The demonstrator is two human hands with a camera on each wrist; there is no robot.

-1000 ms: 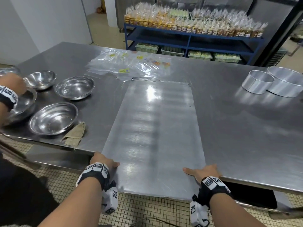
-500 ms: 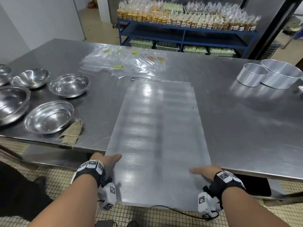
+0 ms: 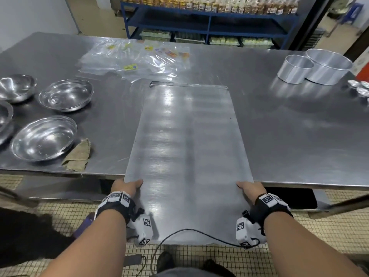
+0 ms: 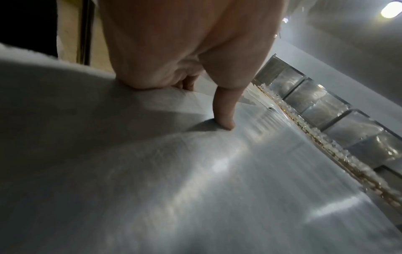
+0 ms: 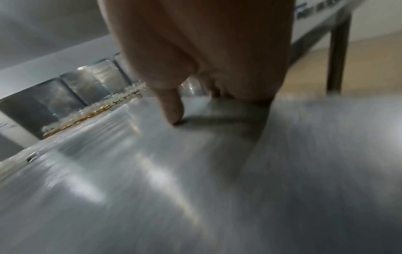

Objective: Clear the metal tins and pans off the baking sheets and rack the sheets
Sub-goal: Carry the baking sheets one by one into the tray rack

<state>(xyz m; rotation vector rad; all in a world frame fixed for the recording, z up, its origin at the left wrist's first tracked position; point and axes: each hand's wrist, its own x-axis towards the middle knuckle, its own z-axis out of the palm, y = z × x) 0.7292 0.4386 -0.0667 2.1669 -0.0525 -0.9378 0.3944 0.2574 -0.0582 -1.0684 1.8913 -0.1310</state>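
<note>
the baking sheet (image 3: pixel 187 148) lies lengthwise over the near edge of the worktop (image 3: pixel 289 136), with its near end hanging past that edge above the floor. the left hand (image 3: pixel 127 186) and the right hand (image 3: pixel 249 189) each grasp one long side there, thumb on top and the other fingers under it. i think the far end can scrape the worktop or drop suddenly when it leaves the edge, because the thin grip is only at one end.
</note>
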